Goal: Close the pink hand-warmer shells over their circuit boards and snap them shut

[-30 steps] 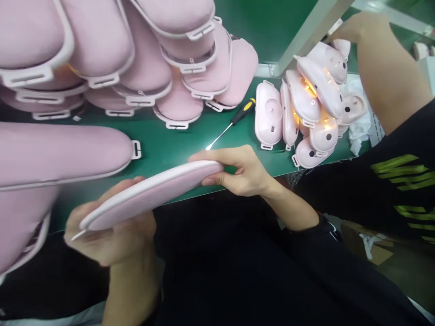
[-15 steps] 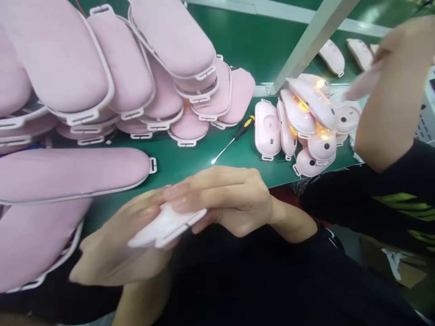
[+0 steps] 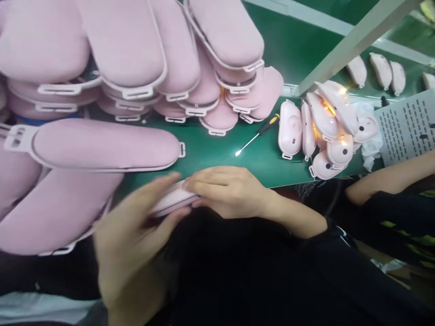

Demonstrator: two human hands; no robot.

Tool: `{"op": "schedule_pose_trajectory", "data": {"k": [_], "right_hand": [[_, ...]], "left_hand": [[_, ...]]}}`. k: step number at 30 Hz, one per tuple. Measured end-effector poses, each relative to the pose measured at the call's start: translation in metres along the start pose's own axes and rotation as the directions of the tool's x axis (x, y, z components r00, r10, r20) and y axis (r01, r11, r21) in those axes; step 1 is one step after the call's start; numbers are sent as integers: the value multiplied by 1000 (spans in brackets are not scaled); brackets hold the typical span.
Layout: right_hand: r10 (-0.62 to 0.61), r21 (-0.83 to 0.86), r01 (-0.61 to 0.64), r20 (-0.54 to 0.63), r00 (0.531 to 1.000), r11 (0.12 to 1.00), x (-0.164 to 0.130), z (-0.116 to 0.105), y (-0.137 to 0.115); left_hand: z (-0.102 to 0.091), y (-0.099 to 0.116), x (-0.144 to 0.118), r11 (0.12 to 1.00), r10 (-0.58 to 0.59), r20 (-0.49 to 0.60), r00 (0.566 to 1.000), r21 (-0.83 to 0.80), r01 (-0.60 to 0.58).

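Both my hands hold one pink padded piece [image 3: 173,201] with a white rim at the near edge of the green table [image 3: 217,154]. My left hand [image 3: 136,240] is blurred, its fingers curled over the piece's near end. My right hand [image 3: 227,190] lies knuckles up over its far end. Most of the piece is hidden between them. A long pink padded piece [image 3: 102,145] lies just beyond my hands.
A pile of several pink padded pieces [image 3: 142,59] fills the upper left. A yellow-handled screwdriver [image 3: 258,133] lies mid-table. Pink plastic housings [image 3: 322,131], some lit, stand at right. A co-worker's arm [image 3: 390,179] and a perforated grey sheet [image 3: 408,127] are at right.
I have turned the pink piece edge-on, brought my hands together over it and moved it closer to the table edge. The co-worker's raised arm has dropped low at the right.
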State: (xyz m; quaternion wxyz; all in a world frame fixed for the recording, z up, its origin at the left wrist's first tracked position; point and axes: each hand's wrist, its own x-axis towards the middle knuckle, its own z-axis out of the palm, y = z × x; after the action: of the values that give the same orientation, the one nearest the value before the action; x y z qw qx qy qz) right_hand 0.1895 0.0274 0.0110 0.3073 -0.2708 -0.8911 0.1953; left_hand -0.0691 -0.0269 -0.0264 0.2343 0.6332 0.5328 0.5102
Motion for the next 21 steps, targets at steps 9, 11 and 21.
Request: {"op": "schedule_pose_trajectory", "data": {"k": [9, 11, 21], "right_hand": [[-48, -157, 62, 87, 995, 986, 29, 12, 3], [-31, -108, 41, 92, 995, 993, 19, 4, 9], [123, 2, -125, -181, 976, 992, -18, 21, 27]], "left_hand": [[15, 7, 6, 884, 419, -116, 901, 281, -375], [9, 10, 7, 889, 407, -70, 911, 259, -377], [18, 17, -1, 859, 381, -74, 921, 396, -324]]}}
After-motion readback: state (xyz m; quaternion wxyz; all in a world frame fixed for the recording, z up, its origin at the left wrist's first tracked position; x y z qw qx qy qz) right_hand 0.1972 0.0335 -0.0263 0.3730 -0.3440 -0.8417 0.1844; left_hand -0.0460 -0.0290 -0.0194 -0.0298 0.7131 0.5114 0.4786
